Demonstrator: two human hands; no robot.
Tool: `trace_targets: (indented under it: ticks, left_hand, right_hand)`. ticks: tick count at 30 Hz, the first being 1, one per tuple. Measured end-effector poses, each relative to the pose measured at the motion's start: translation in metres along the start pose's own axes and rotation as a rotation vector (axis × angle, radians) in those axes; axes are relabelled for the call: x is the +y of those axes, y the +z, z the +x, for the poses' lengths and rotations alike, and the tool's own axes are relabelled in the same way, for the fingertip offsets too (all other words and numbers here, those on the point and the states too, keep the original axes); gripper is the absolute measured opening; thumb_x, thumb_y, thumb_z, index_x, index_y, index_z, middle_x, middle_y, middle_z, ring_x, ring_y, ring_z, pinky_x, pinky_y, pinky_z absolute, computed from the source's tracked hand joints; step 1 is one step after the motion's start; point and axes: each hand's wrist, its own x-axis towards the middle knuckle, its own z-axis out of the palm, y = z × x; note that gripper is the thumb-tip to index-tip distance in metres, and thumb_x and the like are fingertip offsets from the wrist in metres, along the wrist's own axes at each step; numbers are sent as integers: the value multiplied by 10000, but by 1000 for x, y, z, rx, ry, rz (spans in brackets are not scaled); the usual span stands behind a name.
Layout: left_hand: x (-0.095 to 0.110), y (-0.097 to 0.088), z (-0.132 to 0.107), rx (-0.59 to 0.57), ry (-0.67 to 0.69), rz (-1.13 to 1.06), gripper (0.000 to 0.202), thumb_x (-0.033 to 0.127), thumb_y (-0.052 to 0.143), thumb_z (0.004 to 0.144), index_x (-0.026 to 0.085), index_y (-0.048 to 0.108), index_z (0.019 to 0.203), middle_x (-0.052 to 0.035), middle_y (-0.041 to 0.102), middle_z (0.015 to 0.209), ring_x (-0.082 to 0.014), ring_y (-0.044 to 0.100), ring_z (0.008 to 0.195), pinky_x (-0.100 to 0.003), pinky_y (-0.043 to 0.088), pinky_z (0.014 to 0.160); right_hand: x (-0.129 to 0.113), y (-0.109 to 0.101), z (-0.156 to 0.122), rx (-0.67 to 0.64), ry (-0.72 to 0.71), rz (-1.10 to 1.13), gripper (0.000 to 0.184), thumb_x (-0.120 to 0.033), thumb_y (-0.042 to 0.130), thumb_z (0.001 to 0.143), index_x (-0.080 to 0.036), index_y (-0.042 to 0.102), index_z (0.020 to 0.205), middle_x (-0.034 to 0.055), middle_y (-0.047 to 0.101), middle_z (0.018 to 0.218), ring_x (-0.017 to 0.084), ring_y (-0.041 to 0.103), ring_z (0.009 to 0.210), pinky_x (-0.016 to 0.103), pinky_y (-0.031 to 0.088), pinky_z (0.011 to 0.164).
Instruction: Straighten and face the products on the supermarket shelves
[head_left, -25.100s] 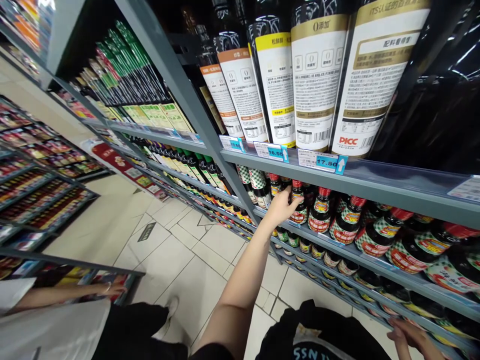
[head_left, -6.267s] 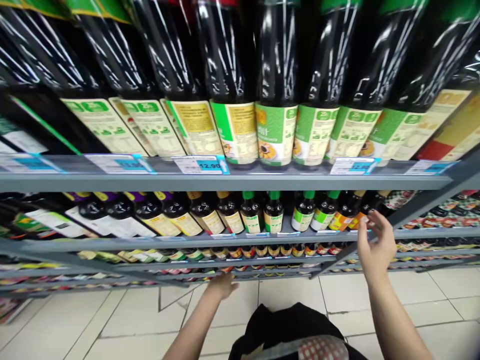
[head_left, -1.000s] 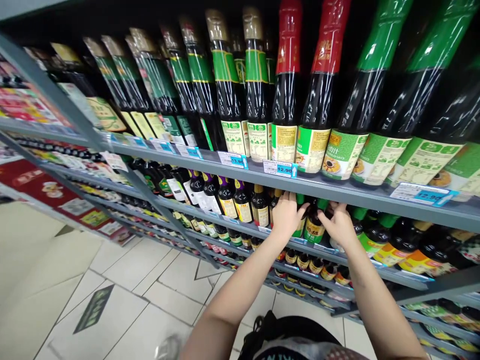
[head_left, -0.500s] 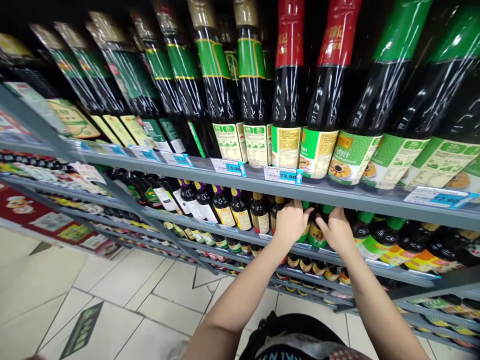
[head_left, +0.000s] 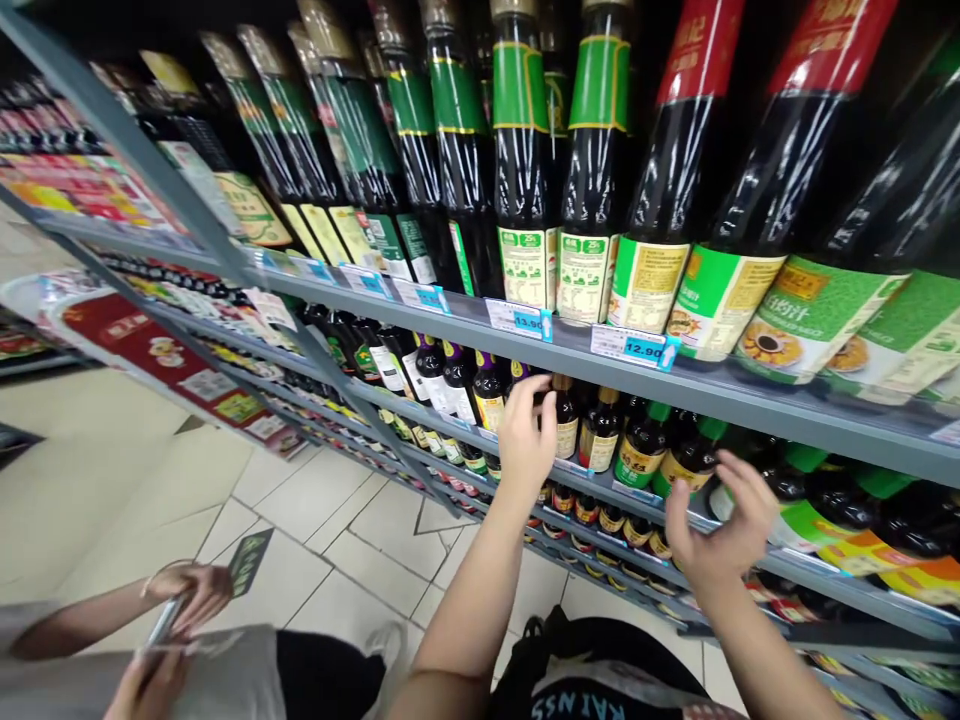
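Between left hand [head_left: 528, 432] and right hand [head_left: 721, 525], green-capped bottles [head_left: 640, 455].

glossy bottles [head_left: 651, 432]; papery labels [head_left: 525, 268]; smooth metal shelf [head_left: 720, 393]; smooth tiles [head_left: 360, 510]

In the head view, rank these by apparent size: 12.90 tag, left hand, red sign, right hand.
Largest to smallest:
Red sign
Right hand, its fingers spread wider
Left hand
12.90 tag

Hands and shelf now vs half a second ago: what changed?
Left hand moved left, from the green-capped bottles to the gold-capped bottles. Right hand drew back from the row, open. Another person's hands came into view. Upper-shelf bottles stayed put.
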Motion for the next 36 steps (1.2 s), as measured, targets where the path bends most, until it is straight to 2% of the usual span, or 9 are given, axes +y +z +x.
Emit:
trace_targets:
  ticks: [2,5,10,16,20,23,27,32,36]
  left_hand:
    - [-16,2,10,-71,5,77,294,286,464,974,140,525,1222,-152,613,1211,-230,596,1131,-360,533,928]
    - [-32,15,23,-257,-13,168,342,220,467,949,100,467,1269,-187,628,1185,-289,597,1144,-440,498,972]
    - [-33,26,28,-393,-33,242,332,190,481,933,82,476,1247,-190,627,1191,-287,601,1154,-384,493,972]
    - [-30,16,31,-355,-24,469,490,496,498,940,102,489,1231,-200,606,1203,-319,606,1106,-403,525,883]
    - [-40,1,41,-521,54,386,428,392,474,964,105,455,1280,-175,664,1103,-306,656,1035,-385,535,844]
    - [-43,-4,44,-617,29,373,447,370,463,966,114,411,1329,-146,701,1001,-306,698,901,-378,549,737]
    - [-38,-2,44,-598,-2,445,428,427,461,967,128,457,1273,-163,690,1050,-306,684,978,-353,545,752]
    - [-35,1,44,-609,18,474,436,443,459,970,129,461,1272,-155,679,1061,-284,680,977,-314,537,728]
    - [-36,3,44,-614,46,476,434,445,451,971,108,483,1243,-160,677,1020,-293,686,928,-327,537,692]
  right_hand:
    - [-18,17,3,-113,-31,43,457,-252,626,870,-193,458,1291,130,616,1172,245,616,1096,391,514,944]
    - [-37,55,18,-390,119,-123,542,-431,509,946,-93,393,1353,198,642,1126,292,661,1004,382,559,782]
    - [-53,100,42,-631,276,-456,715,-639,411,927,25,471,1187,244,646,803,370,671,749,410,503,572]
    - [-43,110,48,-676,276,-487,474,-458,473,939,-6,495,1078,238,644,861,322,653,721,373,473,614]
    - [-36,113,48,-732,274,-348,336,-364,529,889,-55,511,1020,179,650,813,290,636,731,354,475,680]
    - [-43,118,44,-612,320,-383,437,-465,527,893,-61,510,1058,171,648,813,307,628,749,357,460,651]
    - [-52,123,42,-501,355,-497,518,-564,501,903,-85,521,1097,168,642,851,303,621,732,341,420,601]
    - [-41,117,50,-649,265,-471,358,-445,486,912,-101,567,971,169,645,821,317,629,769,369,456,677]
    - [-26,108,53,-675,186,-251,351,-424,490,880,-121,579,1034,196,661,1023,326,632,923,399,486,798]
